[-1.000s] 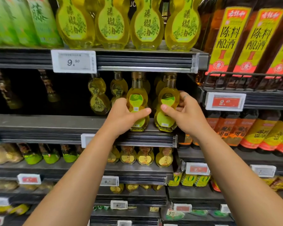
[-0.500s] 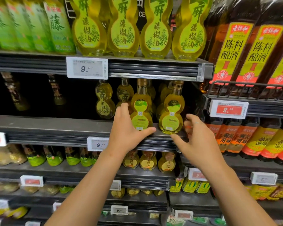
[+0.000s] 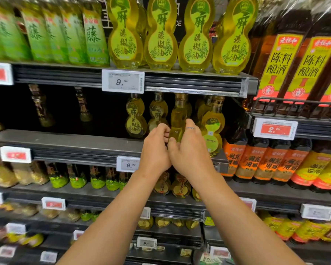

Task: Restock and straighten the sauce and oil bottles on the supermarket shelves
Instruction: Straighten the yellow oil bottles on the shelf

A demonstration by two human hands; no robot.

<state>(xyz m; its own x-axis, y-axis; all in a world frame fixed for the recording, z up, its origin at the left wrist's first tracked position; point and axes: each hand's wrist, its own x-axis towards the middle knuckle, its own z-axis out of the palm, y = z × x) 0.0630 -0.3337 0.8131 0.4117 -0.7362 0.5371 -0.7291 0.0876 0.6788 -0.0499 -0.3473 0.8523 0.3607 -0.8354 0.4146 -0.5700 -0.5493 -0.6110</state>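
Supermarket shelf [image 3: 65,144], middle tier: both hands meet on one gourd-shaped oil bottle [image 3: 178,119]. Left hand [image 3: 156,150] fingers curled against its left side; right hand [image 3: 189,150] fingers wrapped round it, ring [image 3: 190,128] visible.

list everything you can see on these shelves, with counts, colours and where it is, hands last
large gourd-shaped oil bottles: four, yellow with lime labels, top shelf centre
green-labelled bottles: a row, count unclear, top shelf left
small gourd-shaped oil bottles: several, yellow, second shelf centre
held bottle: one, yellow, second shelf front, turned edge-on between both hands
dark bottles with yellow-red labels: at least three, upper right behind a wire rail
orange-labelled bottles: a row, right bay, lower shelf
white 9.90 price tags: two, on the top and second shelf edges
red 2.60 price tag: one, right bay
left hand: grips the held bottle's left side
right hand: grips its right side, ring on one finger
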